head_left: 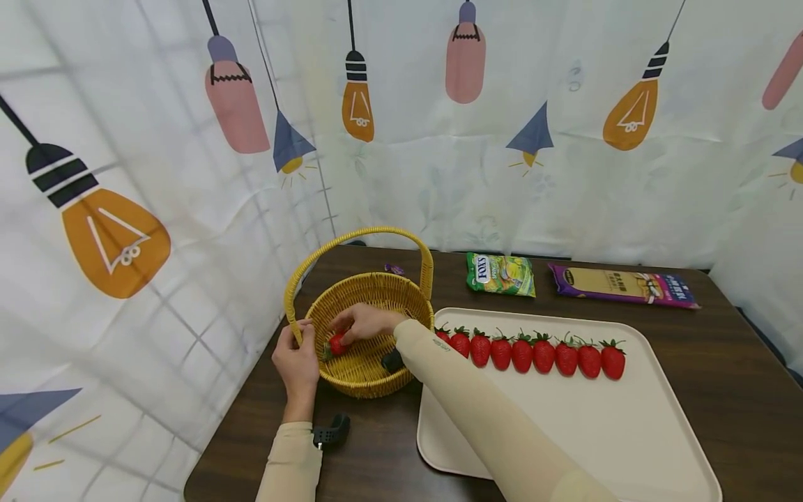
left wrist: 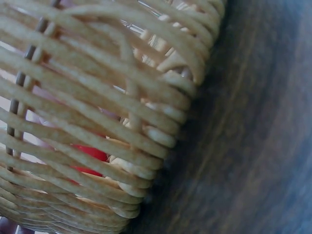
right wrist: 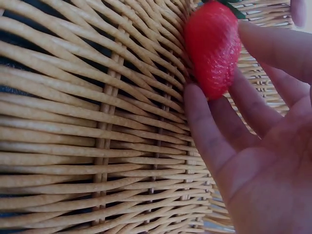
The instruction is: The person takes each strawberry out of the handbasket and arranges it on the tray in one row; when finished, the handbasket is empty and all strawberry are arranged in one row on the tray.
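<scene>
A yellow wicker basket (head_left: 364, 388) with a tall arched handle stands on the left of the table. My left hand (head_left: 297, 362) grips its left rim near the foot of the handle. Inside the basket, my right hand (head_left: 365, 322) pinches a red strawberry (head_left: 337, 344) with green leaves, close to the left wall. The right wrist view shows thumb and fingers about the strawberry (right wrist: 213, 48), beside the woven wall (right wrist: 97, 141). Through gaps in the weave (left wrist: 87, 117), the left wrist view catches a bit of red. My left fingers are mostly hidden there.
Right of the basket lies a cream tray (head_left: 564, 425), with a row of several strawberries (head_left: 522, 355) along its far side. Behind it are a green candy bag (head_left: 500, 275) and a long purple packet (head_left: 627, 286). A small purple item (head_left: 394, 269) lies behind the basket.
</scene>
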`<state>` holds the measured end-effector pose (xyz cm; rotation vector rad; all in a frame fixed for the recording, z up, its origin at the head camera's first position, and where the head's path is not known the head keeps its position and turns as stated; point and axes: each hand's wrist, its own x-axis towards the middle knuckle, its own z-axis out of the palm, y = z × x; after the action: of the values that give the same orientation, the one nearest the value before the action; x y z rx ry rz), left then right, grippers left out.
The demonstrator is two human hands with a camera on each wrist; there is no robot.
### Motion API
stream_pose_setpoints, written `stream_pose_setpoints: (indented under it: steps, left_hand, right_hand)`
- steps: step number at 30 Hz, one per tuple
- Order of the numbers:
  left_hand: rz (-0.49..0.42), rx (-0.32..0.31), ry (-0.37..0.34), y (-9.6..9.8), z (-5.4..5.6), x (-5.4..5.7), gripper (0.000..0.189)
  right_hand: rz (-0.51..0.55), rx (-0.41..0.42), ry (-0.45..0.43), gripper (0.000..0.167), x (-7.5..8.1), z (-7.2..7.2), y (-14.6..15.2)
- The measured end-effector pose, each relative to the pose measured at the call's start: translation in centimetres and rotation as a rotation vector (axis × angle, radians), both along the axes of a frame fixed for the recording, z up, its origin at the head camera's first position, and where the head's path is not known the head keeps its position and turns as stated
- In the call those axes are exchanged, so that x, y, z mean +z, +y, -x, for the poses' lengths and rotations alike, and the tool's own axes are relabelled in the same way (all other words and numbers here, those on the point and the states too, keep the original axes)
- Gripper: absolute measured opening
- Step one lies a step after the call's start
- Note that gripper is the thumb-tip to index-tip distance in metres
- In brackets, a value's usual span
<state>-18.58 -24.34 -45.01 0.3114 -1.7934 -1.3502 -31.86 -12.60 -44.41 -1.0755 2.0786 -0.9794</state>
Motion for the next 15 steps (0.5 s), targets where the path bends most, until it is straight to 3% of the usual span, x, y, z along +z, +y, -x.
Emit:
stream_pose_setpoints:
  steps: [8,15]
  left_hand:
    - [-0.004,-0.006,0.013,-0.2,0.1,-0.1,0.014]
    - [-0.009,-0.001,0.004,-0.2,0.2,-0.3,0.014]
  right_hand:
    - [-0.042,0.126,-0.062,0.041,0.1,-0.5,0.0]
    - [-0.093,0.230,-0.263,0.044,0.5,-1.4,-0.1]
